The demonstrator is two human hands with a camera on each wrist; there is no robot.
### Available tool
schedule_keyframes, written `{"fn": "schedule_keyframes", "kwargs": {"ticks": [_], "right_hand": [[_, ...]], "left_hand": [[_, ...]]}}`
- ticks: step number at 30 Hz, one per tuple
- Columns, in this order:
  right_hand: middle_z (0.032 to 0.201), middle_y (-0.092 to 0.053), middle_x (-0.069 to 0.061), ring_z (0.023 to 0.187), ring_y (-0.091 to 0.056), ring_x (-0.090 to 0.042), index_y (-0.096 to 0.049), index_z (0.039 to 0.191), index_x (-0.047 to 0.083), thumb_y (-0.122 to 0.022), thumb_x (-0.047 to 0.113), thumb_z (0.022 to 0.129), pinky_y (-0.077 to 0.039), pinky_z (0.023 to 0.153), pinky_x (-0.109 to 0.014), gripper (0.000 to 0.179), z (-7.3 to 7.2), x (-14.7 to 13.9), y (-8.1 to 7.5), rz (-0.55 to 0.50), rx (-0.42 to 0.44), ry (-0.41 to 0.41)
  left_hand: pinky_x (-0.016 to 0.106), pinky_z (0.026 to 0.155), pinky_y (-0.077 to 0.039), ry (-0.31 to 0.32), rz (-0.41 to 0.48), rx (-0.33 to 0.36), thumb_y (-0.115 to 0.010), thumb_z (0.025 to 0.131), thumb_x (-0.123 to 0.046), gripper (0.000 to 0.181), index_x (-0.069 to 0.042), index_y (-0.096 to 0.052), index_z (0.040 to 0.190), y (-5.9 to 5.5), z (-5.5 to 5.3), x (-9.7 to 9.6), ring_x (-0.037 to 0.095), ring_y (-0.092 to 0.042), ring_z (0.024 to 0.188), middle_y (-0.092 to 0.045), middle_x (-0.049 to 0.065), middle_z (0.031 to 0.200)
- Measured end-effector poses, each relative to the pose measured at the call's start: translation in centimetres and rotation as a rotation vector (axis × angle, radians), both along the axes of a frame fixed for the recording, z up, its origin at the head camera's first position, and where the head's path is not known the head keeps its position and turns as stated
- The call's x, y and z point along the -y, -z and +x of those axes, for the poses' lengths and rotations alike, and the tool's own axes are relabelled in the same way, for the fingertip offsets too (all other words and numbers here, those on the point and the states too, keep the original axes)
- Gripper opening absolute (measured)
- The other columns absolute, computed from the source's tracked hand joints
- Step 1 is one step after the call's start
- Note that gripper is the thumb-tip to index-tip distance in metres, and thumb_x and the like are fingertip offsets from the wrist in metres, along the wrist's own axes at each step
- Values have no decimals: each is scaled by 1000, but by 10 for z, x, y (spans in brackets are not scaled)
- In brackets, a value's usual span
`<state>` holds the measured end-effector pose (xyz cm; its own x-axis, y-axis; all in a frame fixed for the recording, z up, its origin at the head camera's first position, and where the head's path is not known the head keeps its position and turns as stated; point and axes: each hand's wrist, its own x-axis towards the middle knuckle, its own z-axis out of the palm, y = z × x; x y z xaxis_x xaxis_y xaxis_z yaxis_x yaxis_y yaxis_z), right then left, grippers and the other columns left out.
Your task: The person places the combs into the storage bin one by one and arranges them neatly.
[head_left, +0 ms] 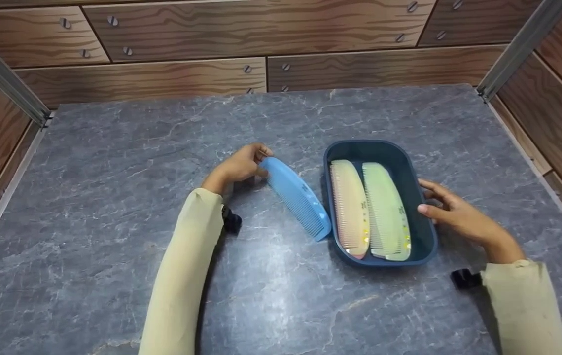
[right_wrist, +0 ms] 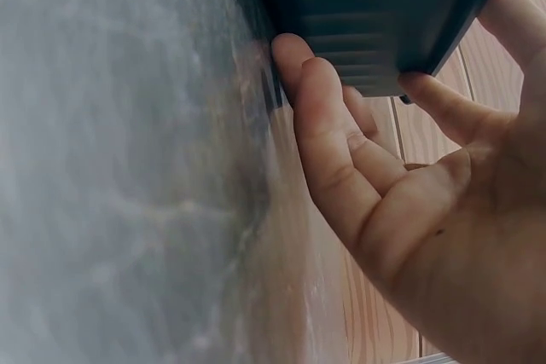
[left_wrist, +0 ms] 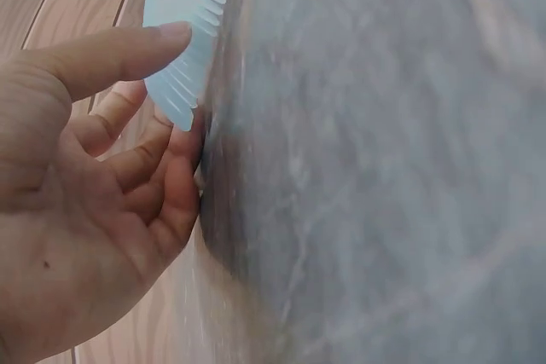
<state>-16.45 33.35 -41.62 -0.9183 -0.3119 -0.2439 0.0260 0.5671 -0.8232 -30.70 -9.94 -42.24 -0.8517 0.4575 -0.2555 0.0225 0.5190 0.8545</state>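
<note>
In the head view my left hand (head_left: 241, 163) pinches one end of a blue comb (head_left: 295, 195) between thumb and fingers. The comb slants toward the left side of a dark blue box (head_left: 374, 143), its far end at the wall. In the left wrist view the thumb lies across the comb's teeth (left_wrist: 183, 91). My right hand (head_left: 458, 214) touches the outside of the box's right wall (right_wrist: 350, 31) with loosely bent fingers. Inside the box lie a peach comb (head_left: 352, 207) and a pale green comb (head_left: 387, 212), side by side. Pink shows beneath the peach comb.
Everything stands on a grey marbled tabletop (head_left: 113, 197). Wood-patterned panels (head_left: 261, 29) rise at the back and both sides, with metal posts at the back corners. Black wrist mounts (head_left: 231, 220) hang by both sleeves.
</note>
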Motion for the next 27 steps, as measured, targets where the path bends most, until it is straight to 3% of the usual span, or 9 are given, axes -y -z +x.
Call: {"fn": "schedule_keyframes", "kwargs": {"ticks": [8,14,21,27], "right_hand": [[143,-32,-24,104,-51,2,-16,155,11,-48,26,101,-48,82,-24,64,-1,0,-1,11,-2,-7],[139,-35,-23,106,-51,0,-16,155,12,-49,27,101,-47,84,-23,64,-1,1,-1,-7,11,-9],[136,-38,-23,104,-52,-1,-15,155,11,-49,27,101,-47,83,-21,65,0,0,-1,-5,10,-5],[139,-37,-23,104,-52,1,-15,155,11,-49,26,101,-47,84,-21,65,0,1,-1,-9,9,-9]], "left_hand": [[26,85,-44,-17,94,-9,-67,81,1,47,0,-55,127,-2,5,-1,18,-52,99,-57,13,117],[20,78,-46,-77,193,-11,-66,81,2,49,-2,-57,129,-3,12,-4,12,-54,91,-59,11,117],[20,60,-41,-124,359,97,-64,83,2,51,-3,-55,133,-5,19,-11,6,-50,70,-59,7,120],[18,51,-34,-156,452,174,-67,81,6,50,-2,-59,129,-5,25,-18,4,-49,60,-66,-4,95]]}}
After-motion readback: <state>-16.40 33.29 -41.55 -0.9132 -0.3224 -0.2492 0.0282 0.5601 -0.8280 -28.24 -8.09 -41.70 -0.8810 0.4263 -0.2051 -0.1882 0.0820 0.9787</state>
